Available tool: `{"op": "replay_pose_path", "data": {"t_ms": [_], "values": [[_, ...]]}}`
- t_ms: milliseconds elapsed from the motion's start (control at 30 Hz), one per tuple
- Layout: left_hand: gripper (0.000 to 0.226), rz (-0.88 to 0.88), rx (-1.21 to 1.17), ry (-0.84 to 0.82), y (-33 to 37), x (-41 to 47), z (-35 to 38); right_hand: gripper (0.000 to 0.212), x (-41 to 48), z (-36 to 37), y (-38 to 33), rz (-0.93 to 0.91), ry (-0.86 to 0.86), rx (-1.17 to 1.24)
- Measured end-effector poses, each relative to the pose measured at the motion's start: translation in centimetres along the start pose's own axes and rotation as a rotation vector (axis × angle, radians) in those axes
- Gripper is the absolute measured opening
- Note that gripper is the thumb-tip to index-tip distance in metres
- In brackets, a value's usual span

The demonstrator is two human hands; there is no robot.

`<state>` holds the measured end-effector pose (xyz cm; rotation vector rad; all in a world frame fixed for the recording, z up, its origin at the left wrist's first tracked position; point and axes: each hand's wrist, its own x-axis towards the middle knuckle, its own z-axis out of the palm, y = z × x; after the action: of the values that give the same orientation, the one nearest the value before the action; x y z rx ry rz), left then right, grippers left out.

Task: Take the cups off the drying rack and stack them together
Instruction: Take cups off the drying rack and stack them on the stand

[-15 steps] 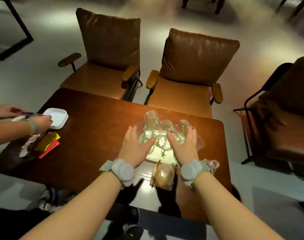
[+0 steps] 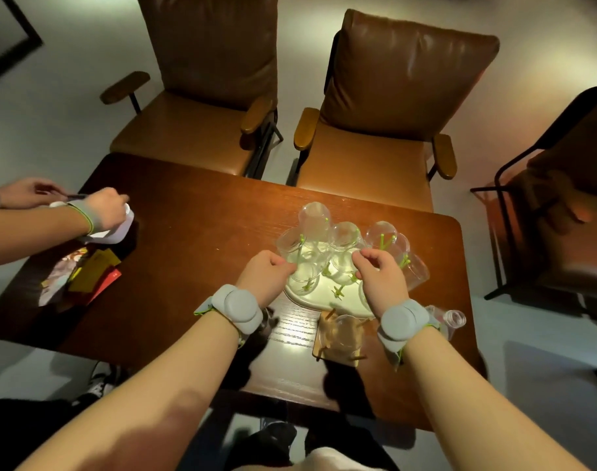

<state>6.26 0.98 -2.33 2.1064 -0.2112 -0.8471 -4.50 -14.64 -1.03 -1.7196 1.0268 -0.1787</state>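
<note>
A white drying rack (image 2: 326, 299) with green pegs stands on the brown table (image 2: 202, 239), right of centre. Several clear cups sit upside down on its pegs, among them one at the back (image 2: 313, 215) and one at the right (image 2: 413, 271). My left hand (image 2: 266, 275) is at the rack's left side, its fingers curled onto a near cup (image 2: 304, 274). My right hand (image 2: 382, 278) is over the rack's right half, its fingertips pinching another cup (image 2: 345, 265). Both wrists wear grey bands.
A wooden holder with a clear cup (image 2: 341, 334) lies just in front of the rack. A clear cup (image 2: 452, 319) lies on its side near the table's right edge. Another person's hands hold a white dish (image 2: 118, 229) at far left, above coloured papers (image 2: 93, 277). Brown armchairs (image 2: 375, 96) stand behind the table.
Both of my hands lay flat with fingers stretched over the cups; now their fingers have curled in onto cups. The view has come closer to the table.
</note>
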Motion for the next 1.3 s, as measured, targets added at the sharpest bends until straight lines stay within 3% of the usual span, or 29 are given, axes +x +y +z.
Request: {"op": "replay_pose_path", "data": {"t_ms": [300, 467, 600, 733, 800, 867, 967, 1100, 1233, 1300], "values": [[0.038, -0.134, -0.04, 0.027, 0.8, 1.9, 1.1, 0.016, 2.8, 0.5, 1.0, 0.026, -0.138, 0.083], [0.035, -0.142, -0.069, 0.034, 1.1, 3.5, 1.7, 0.01, 4.2, 1.2, 1.7, 0.069, -0.154, 0.138], [0.017, -0.194, -0.102, 0.069, 0.9, 5.4, 2.3, 0.015, 6.0, 2.1, 2.1, 0.093, -0.219, 0.111], [0.025, -0.204, -0.113, 0.134, 1.2, 6.9, 1.9, 0.017, 7.3, 2.6, 1.6, 0.089, -0.23, 0.095], [0.012, -0.195, -0.079, 0.194, 1.5, 7.8, 2.0, 0.014, 7.9, 3.1, 1.5, 0.097, -0.239, 0.098], [0.039, -0.243, -0.098, 0.229, 1.6, 8.6, 2.3, 0.017, 7.8, 3.5, 1.7, 0.119, -0.255, 0.104], [0.086, -0.232, 0.087, 0.211, 1.3, 10.1, 3.0, 0.023, 7.0, 3.6, 2.5, 0.168, -0.256, 0.123], [0.11, -0.26, 0.213, 0.148, 0.9, 11.4, 3.4, 0.02, 5.0, 2.8, 4.6, 0.231, -0.24, 0.183], [0.095, -0.284, 0.098, 0.106, 0.9, 12.2, 3.4, 0.015, 4.5, 1.9, 6.8, 0.199, -0.237, 0.115], [0.051, -0.233, 0.081, 0.109, 0.7, 12.4, 3.3, 0.015, 4.3, 1.7, 7.5, 0.202, -0.21, 0.125]]}}
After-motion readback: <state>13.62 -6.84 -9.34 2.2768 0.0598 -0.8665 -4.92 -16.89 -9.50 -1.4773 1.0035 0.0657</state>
